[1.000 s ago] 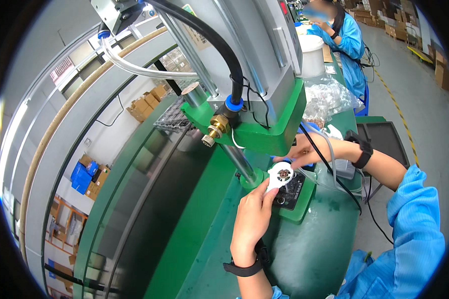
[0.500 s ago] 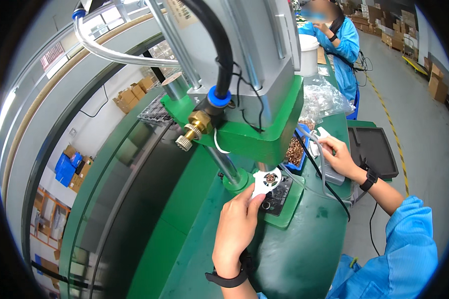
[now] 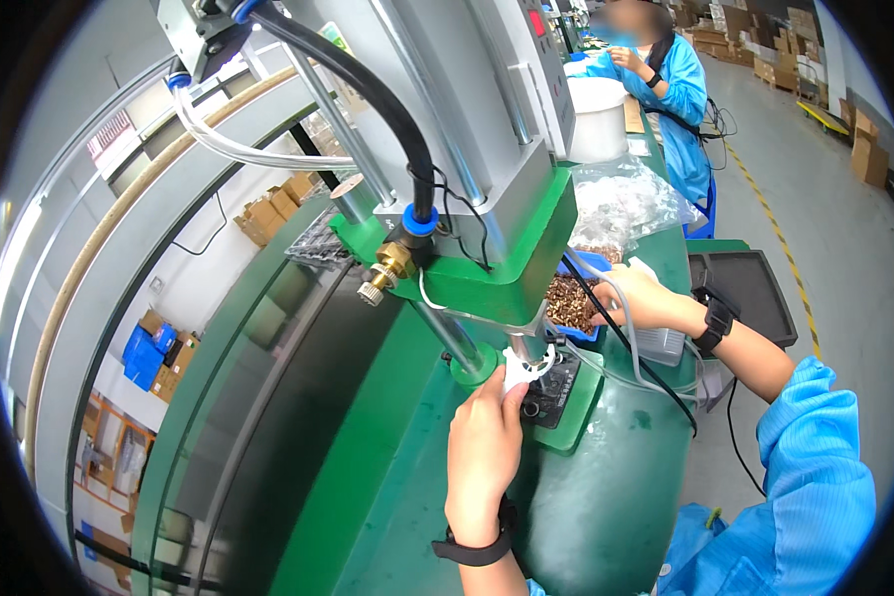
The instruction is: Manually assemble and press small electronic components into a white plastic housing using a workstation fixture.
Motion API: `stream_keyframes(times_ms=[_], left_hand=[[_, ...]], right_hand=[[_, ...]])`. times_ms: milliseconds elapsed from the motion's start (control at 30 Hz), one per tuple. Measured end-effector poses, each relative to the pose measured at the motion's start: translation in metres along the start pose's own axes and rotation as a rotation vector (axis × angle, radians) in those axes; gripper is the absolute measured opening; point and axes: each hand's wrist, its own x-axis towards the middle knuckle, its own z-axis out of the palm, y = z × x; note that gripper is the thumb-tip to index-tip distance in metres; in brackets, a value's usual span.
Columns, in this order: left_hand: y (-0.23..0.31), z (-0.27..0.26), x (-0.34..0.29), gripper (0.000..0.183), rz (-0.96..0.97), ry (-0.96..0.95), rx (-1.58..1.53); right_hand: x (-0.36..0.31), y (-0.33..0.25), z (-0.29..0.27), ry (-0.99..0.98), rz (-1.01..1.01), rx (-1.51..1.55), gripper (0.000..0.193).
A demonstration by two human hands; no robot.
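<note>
My left hand [image 3: 485, 442] pinches a white plastic part [image 3: 519, 372] with a ring-shaped end. That ring is at the press's metal ram [image 3: 531, 348], over the black plate [image 3: 556, 392] on the green base; whether they touch I cannot tell. My right hand [image 3: 643, 298] reaches to the near right edge of a blue bin [image 3: 578, 333] full of small copper-coloured pieces [image 3: 569, 301]. Its fingers are bent together among the pieces at the rim, and what they hold is hidden.
The green and grey press [image 3: 507, 268] stands over the green table [image 3: 606, 477]. Grey and black cables [image 3: 656, 382] run beside my right hand. Behind the bin lie clear plastic bags [image 3: 631, 199] and a white bucket [image 3: 598, 119]. A co-worker in blue [image 3: 680, 109] sits farther along.
My right hand has moved left from beside a white piece to the blue bin's copper pieces. The white part in my left hand has tilted at the ram. The view has shifted slightly.
</note>
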Motion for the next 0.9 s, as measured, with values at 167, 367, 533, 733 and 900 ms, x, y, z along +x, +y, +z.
stream_keyframes(times_ms=[167, 367, 533, 733, 900], left_hand=[[-0.004, -0.001, -0.001, 0.031, -0.012, 0.004, -0.009], [-0.001, -0.006, 0.0, 0.027, -0.022, -0.052, -0.063], [-0.007, 0.0, 0.001, 0.028, -0.022, -0.043, -0.171], [-0.022, 0.012, 0.015, 0.03, -0.209, 0.052, -0.567], [-0.036, -0.005, 0.02, 0.03, -0.114, 0.189, -0.824]], right_hand=[[0.008, -0.009, 0.016, -0.075, 0.116, 0.105, 0.027], [0.017, -0.013, 0.027, -0.026, 0.069, 0.164, 0.021], [0.023, -0.017, 0.029, 0.038, 0.065, 0.192, 0.011], [0.035, -0.017, 0.03, 0.023, 0.058, 0.25, 0.019], [0.036, -0.03, 0.017, 0.063, 0.234, 0.353, 0.018]])
